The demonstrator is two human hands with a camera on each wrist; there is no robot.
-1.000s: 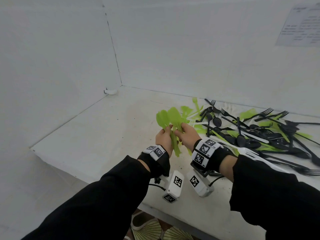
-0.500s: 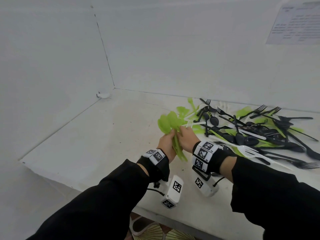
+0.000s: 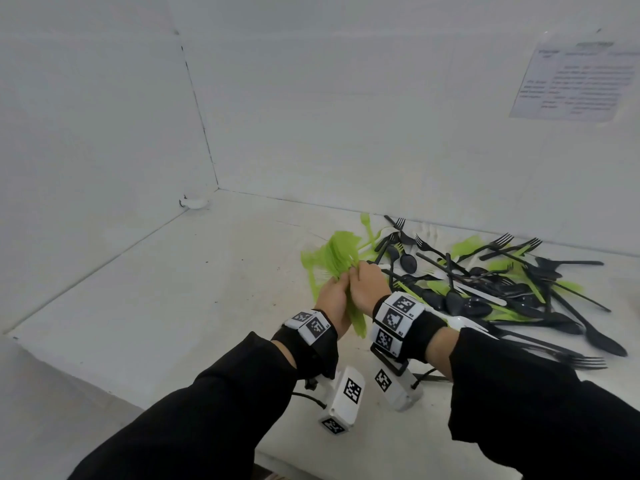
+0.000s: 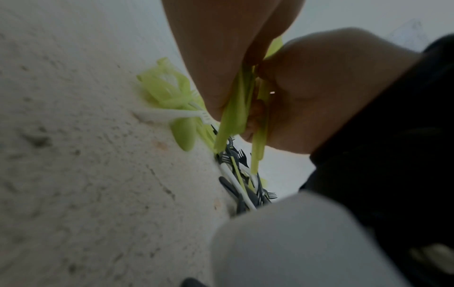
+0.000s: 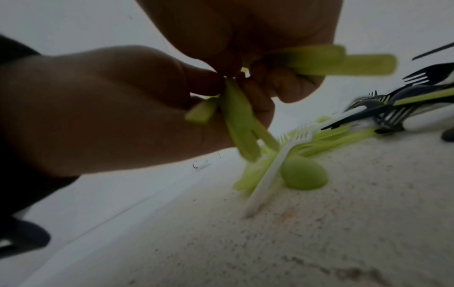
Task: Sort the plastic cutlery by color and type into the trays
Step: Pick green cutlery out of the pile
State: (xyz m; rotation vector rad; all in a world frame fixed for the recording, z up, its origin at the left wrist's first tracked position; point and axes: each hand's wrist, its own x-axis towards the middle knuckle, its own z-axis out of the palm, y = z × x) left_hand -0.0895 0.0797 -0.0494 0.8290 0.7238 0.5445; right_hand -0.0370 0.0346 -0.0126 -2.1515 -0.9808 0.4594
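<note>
Hands: the left hand [image 3: 333,299] and right hand [image 3: 367,285] meet knuckle to knuckle above the table [image 3: 173,289], both curled round one bundle of green cutlery [image 3: 334,258].
Left hand grasp: fingers wrapped round the green handles low down; handle ends poke out below the palm in the left wrist view.
Right hand grasp: fingers pinch the same handles just beside the left hand's; a couple of green handles also stick out sideways from it in the right wrist view.
Bundle axis: long axis runs away from the person, heads fanned at the far end, handle ends toward the wrists.
Remaining pile: the mixed heap [image 3: 485,282] of black, green and white cutlery lies on the table to the right of both hands, nearer the right hand.
White fork [image 5: 275,165]: lies on the table just under the hands, across loose green spoons.
Trays: none in view, so which way the bundle must go cannot be told.
Likely step: squaring up the green pieces before sorting by type.
</note>
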